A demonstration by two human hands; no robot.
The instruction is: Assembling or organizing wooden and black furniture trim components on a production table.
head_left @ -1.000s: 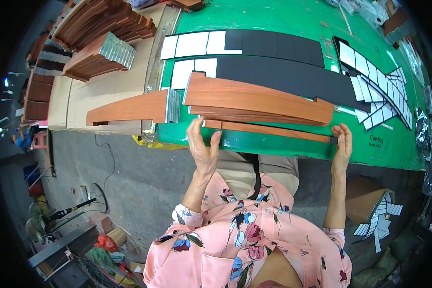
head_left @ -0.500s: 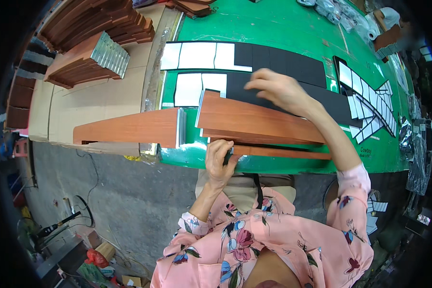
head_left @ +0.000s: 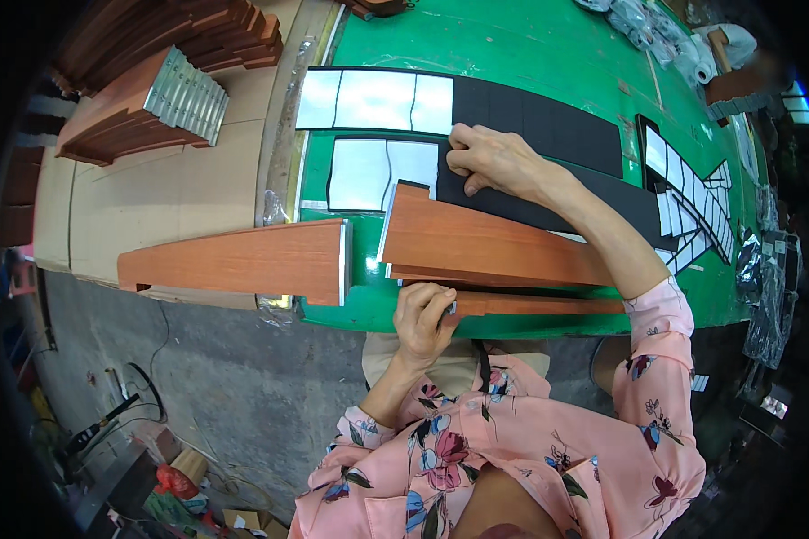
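Note:
My left hand [head_left: 422, 322] is closed around the left end of a narrow reddish-brown wooden board [head_left: 548, 304], seen edge-on at the table's near side. Just beyond lie tapered wooden boards [head_left: 494, 238], stacked, with a pale strip on their wide left end. My right hand [head_left: 494, 162] is over the lower row of black pads [head_left: 557, 186], fingers curled in at the seam between black and white. Whatever its fingertips hold is hidden. White pieces [head_left: 360, 173] form the left part of that row. Another row of black pads [head_left: 535, 121] lies behind, also white at its left.
One tapered board [head_left: 234, 260] bridges the green table [head_left: 503, 40] and the cardboard [head_left: 166, 198] at left. Stacked boards [head_left: 144, 112] stand on that cardboard. Black-and-white pieces [head_left: 692, 202] are heaped at right. Another person [head_left: 733, 45] is at the far right.
My right hand has come down and left onto the lower pad row, its fingers curling in. A thin white strip along the upper row's near edge no longer shows. My left hand still grips the board.

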